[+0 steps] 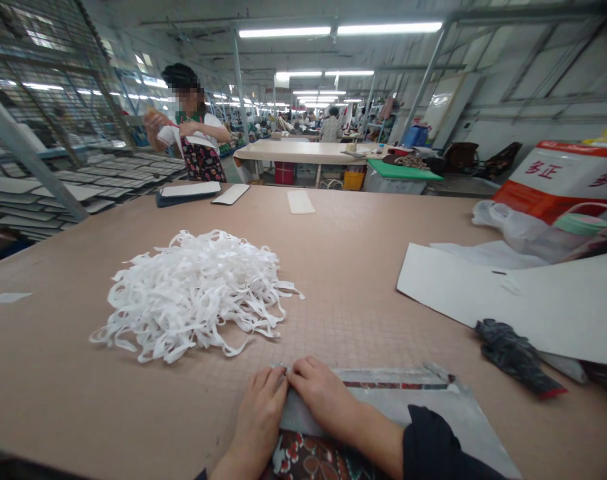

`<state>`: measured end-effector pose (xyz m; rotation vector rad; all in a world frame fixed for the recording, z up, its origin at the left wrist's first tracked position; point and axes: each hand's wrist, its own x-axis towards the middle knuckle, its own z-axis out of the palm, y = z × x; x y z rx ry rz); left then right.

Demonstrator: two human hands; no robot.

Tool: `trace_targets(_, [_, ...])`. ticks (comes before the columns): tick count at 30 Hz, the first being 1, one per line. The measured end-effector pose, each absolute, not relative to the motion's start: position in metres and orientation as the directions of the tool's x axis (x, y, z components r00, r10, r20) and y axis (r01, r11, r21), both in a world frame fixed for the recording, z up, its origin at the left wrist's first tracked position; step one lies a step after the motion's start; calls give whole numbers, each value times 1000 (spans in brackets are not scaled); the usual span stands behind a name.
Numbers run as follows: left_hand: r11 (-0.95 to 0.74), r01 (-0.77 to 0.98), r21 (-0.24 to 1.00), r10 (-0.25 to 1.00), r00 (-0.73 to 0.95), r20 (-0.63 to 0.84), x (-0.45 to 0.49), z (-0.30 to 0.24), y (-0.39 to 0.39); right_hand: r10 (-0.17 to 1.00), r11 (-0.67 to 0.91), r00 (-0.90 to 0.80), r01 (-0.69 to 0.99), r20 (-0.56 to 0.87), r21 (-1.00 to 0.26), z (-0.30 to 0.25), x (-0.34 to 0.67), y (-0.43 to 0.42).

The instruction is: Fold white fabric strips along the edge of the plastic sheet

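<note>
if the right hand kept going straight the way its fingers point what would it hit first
Most likely the left hand: its fingertips sit right beside those of the right hand, though whether they already touch is hard to tell. Beyond, roughly in line, lies the pile of white strips.

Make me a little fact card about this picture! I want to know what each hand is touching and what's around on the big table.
Left hand: fingers at the far left corner of the gray cloth; grip unclear
Right hand: fingers at that corner too, close beside the left hand
Flowery cloth: nearest the wearer, below the hands
White strips: tangled heap on the table, beyond the hands, to the left
Dark glove: right side, red edge, by a white board
Other person: standing past the table, far left
</note>
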<state>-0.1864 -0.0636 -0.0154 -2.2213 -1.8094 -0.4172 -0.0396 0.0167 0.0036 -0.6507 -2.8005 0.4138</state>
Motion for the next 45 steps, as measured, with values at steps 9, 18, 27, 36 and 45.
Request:
trace_targets(9, [-418,881,-222,789,473,392,-202,-16,-51,416,909,-903,417,107,-14,3,10,15])
trace_targets(18, [-350,932,-93,853,358,380,-200,-22,-50,688,724,-721,689,81,-9,8,140,23])
trace_targets(27, [-380,924,-33,830,357,428,-193,-19,-50,678,731,-731,660,78,-174,9,74,6])
trace_targets(36, [-372,928,34,832,317,455,-194,-22,-51,792,578,-609,730,37,-365,7,89,11])
trace_targets(45, [-415,907,-70,841,412,350,-201,-10,-49,686,715,-728,671,11,-198,8,84,13])
